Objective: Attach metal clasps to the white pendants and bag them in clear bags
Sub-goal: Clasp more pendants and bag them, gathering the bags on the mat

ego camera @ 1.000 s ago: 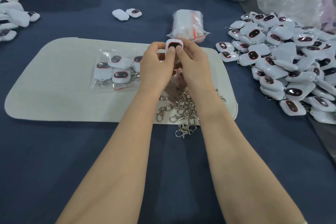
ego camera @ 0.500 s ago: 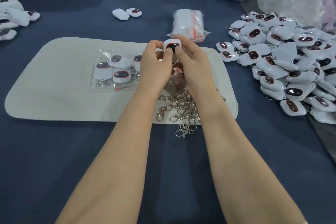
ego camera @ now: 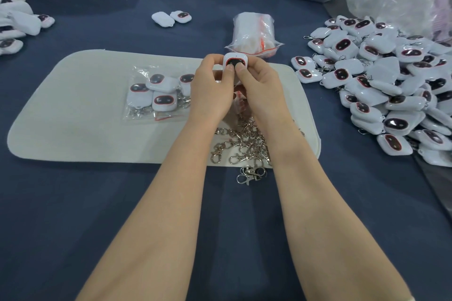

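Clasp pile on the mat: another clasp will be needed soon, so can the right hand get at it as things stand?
Likely yes, once freed. The right hand and left hand both pinch the pendant, but the clasp pile lies uncovered on the mat, close by its wrist.

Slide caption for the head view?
Left hand and right hand pinch one white pendant; metal clasps lie on the white mat.

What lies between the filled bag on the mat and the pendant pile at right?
In the head view: the left hand and right hand, together holding one white pendant over the mat.
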